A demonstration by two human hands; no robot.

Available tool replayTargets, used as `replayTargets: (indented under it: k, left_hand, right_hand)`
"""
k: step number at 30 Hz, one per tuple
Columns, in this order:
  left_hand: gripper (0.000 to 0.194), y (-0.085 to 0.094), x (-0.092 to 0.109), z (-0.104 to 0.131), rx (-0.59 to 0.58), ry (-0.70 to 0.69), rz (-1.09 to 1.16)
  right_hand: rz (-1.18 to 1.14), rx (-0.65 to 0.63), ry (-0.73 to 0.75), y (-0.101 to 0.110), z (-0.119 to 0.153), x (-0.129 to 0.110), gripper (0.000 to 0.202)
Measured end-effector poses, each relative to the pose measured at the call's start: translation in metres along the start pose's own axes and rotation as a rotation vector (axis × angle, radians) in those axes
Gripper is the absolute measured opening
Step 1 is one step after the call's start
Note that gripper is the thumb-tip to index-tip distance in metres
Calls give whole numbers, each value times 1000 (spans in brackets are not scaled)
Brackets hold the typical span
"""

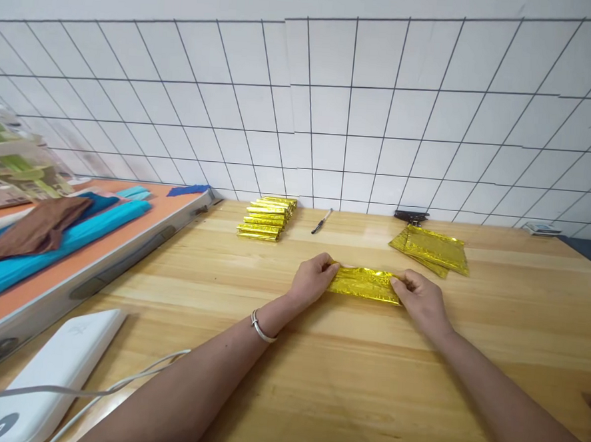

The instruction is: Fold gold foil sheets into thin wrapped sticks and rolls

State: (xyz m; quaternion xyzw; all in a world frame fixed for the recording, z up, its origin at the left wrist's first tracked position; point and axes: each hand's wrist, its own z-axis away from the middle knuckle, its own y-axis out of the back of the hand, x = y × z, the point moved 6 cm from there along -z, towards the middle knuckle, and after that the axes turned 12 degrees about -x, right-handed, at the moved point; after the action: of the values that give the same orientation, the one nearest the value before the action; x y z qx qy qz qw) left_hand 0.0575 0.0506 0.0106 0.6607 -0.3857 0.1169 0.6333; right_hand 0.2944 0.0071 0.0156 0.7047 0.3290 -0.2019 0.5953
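A shiny gold foil sheet [364, 284], folded into a flat strip, is stretched between my two hands just above or on the wooden table. My left hand [312, 279] pinches its left end between thumb and fingers. At the right end, my right hand [420, 296] grips it the same way, thumb on top. Several rolled or folded gold foil pieces [267, 219] lie in a row at the back, left of the hands. Behind my right hand rests a small stack of flat gold foil sheets [436, 248].
A pen [322, 220] and a black clip-like object [410, 217] lie near the tiled wall [372, 112]. At left, an orange-topped case [176, 204] carries blue and brown cloths [39, 229]. A white power bank [60, 373] with a cable [130, 374] sits at the front left.
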Motion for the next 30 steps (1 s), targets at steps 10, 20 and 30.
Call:
replayTargets:
  k: [10,20,30]
  left_hand:
    - [11,-11,18,3,-82,-69,-378]
    - [16,-28,53,20,-381,-572,-802]
    - [38,-39,69,38,-280,-327,-604]
  right_hand:
    - [490,-162,-58,-12,-5,1,15]
    - [523,-173,-72,-14,-5,1,14]
    - [533,-167,-40,-14,-5,0,14]
